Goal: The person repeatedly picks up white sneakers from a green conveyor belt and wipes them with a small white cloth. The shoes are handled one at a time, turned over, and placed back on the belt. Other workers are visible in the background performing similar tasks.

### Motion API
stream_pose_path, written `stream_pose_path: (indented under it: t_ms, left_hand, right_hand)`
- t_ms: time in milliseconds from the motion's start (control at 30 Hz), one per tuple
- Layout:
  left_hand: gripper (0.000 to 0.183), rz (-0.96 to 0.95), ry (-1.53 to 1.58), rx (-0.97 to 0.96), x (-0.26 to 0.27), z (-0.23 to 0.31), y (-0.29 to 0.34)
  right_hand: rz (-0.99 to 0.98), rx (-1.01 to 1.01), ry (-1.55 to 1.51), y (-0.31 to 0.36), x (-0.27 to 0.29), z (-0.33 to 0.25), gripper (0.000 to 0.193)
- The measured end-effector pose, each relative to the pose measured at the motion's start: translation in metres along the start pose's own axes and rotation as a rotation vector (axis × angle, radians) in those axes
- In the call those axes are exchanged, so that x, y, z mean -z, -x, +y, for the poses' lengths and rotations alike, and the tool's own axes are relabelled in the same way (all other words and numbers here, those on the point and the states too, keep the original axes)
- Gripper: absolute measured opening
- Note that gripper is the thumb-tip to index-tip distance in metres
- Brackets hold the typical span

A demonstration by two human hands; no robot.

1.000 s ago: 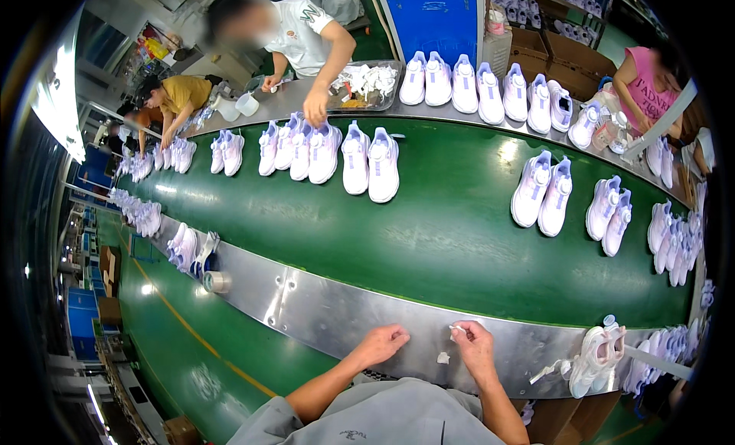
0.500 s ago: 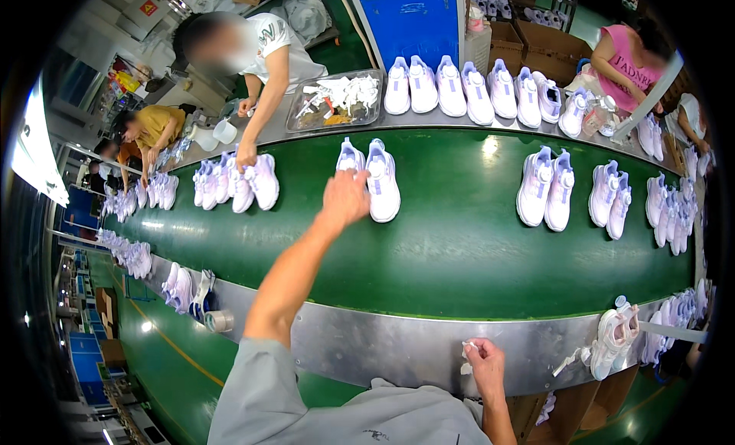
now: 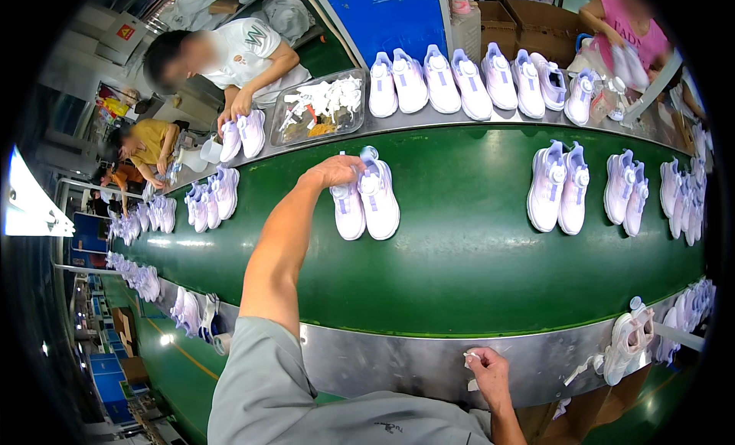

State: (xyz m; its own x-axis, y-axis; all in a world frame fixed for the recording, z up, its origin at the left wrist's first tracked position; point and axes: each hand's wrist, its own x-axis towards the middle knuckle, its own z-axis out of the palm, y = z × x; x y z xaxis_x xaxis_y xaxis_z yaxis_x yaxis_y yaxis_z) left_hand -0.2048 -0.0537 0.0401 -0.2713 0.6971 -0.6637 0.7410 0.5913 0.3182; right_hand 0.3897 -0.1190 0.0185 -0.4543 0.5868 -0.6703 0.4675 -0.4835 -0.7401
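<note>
My left arm stretches out over the green surface, and my left hand (image 3: 335,172) is closed at the collar of a pale lilac-white sneaker (image 3: 349,212). Its fingertips are partly hidden in the shoe opening. Touching that shoe on its right stands the matching sneaker (image 3: 380,205), toe toward me, with a round dial on its tongue. Close to my body, over the metal ledge, my right hand (image 3: 490,372) pinches a small white scrap (image 3: 469,359) that looks like paper. Another white scrap (image 3: 473,384) shows just below those fingers.
The green belt (image 3: 459,277) carries more sneaker pairs on both sides. A metal ledge (image 3: 344,361) borders it near me. Across it stand a row of sneakers (image 3: 436,81), a clear tray (image 3: 279,131) of white scraps and co-workers. A white shoe (image 3: 619,349) sits on my ledge at right.
My left hand has shifted from over the left sneaker's front to its collar. The pair sits slightly nearer me. Across the belt, a co-worker has lifted a pair to the far ledge.
</note>
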Motion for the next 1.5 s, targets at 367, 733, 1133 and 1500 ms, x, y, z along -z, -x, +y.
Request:
stream_pose_path:
  t_ms: [367,733,1133,1500]
  left_hand:
    - [0.049,-0.333,0.155,0.393,0.001,0.046,-0.007]
    - [0.049,0.057,-0.349,0.135,-0.037,0.116,0.013]
    - [0.022,-0.006,0.131,-0.182,-0.068,0.104,0.005]
    - [0.03,-0.049,0.223,-0.671,-0.077,0.198,0.142]
  right_hand:
    - [-0.035,-0.004,0.04,-0.008,-0.007,-0.005,0.012]
    - [0.005,0.031,-0.029,-0.021,0.006,0.014,0.012]
    - [0.053,0.162,0.007,-0.039,0.012,-0.017,0.012]
    - [0.007,0.425,-0.13,-0.096,0.023,-0.169,0.014]
